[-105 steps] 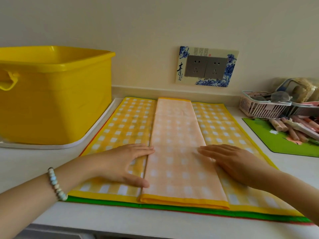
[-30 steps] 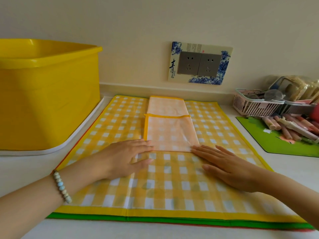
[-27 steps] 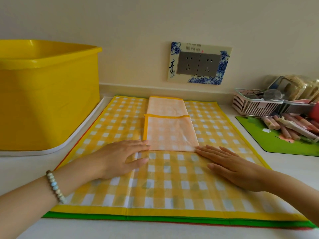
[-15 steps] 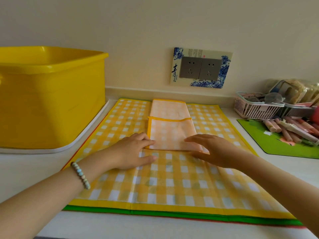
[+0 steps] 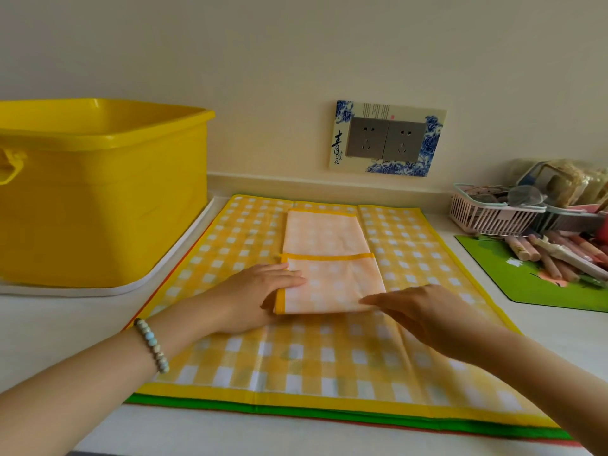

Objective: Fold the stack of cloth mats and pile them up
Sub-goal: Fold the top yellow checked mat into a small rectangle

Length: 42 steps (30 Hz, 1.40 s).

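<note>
One folded mat [image 5: 329, 281], pale orange check with a yellow border, lies on the middle of the flat stack on the bench [image 5: 65, 324]. The stack shows three layers: one yellow checked mat [image 5: 296, 357] on top, one green edge [image 5: 296, 412] below it, and one red edge [image 5: 567, 442] at the bottom. My left grip [image 5: 256, 297] is clamped on the folded mat's near left edge, with the fingers on top and the thumb below. My right grip [image 5: 427, 317] is apart, with its straight fingers touching the near right corner. One yellow tub [image 5: 98, 199] stands to the left of the stack. One bead bracelet [image 5: 153, 345] sits on my left wrist. Half a second ago my left grip lay flat beside the folded mat's edge; now it holds that edge, and the near left corner is raised off the stack. My right grip then covered the near right corner; now only its fingertips meet it.
</note>
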Tool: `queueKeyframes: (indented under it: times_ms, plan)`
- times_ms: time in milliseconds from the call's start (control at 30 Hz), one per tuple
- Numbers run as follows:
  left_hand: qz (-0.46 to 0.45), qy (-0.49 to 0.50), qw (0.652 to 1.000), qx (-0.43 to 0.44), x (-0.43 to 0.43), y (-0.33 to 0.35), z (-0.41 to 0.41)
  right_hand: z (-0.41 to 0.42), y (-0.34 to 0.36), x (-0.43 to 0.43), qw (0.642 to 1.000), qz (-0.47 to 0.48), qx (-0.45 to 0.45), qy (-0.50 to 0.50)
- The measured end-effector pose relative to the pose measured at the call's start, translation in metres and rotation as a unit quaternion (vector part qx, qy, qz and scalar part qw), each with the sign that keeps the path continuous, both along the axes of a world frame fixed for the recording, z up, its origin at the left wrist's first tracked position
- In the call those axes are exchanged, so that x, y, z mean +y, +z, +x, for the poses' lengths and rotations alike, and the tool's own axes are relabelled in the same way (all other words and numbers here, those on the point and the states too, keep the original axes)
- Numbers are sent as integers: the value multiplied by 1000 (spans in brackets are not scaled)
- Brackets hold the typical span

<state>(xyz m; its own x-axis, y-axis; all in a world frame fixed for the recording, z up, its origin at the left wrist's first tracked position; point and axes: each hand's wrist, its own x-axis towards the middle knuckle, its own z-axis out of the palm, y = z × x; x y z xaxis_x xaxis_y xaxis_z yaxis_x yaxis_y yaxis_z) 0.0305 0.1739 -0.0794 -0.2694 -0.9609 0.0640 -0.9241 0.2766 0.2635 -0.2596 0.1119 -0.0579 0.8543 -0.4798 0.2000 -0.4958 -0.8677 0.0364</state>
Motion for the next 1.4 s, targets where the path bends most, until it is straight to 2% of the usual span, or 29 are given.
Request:
queueKeyframes:
  times_ms: [200, 267, 433, 500, 600, 667, 867, 1033, 1133, 1233, 1333, 1400]
  plan:
    - [-19, -51, 988, -147, 8, -3, -11, -22, 11, 44, 993, -10, -67, 92]
    - [-17, -58, 984, -170, 12, -3, -14, -26, 11, 42, 990, -13, -88, 109]
    - [-9, -74, 981, -179, 25, -2, -18, -24, 4, 19, 997, 61, 32, 46]
    - [-2, -83, 979, -185, 29, -2, -20, -19, 0, 12, 993, 101, 52, 35]
    - [-1, -91, 981, -172, 33, -5, -18, -10, -5, 5, 990, 108, 87, 31]
    - [-8, -91, 983, -157, 34, -7, -16, -9, -7, 1, 990, 113, 79, 32]
    - [-23, -66, 996, -48, 31, -14, -6, -15, -18, -4, 989, 140, 25, 34]
    - [-24, 18, 993, 116, 21, -7, -1, -16, -22, -6, 967, 212, -142, -13]
    - [-54, 44, 975, 210, 13, -4, 1, -11, -26, -14, 933, 244, -244, -102]
    - [-62, 108, 937, 326, 1, -6, 0, 2, -25, -24, 887, 288, -326, -155]
    - [-63, 148, 915, 369, -12, -7, 0, 11, -24, -31, 829, 344, -402, -184]
    - [-41, 165, 902, 396, -19, -7, 1, 15, -24, -36, 814, 359, -404, -211]
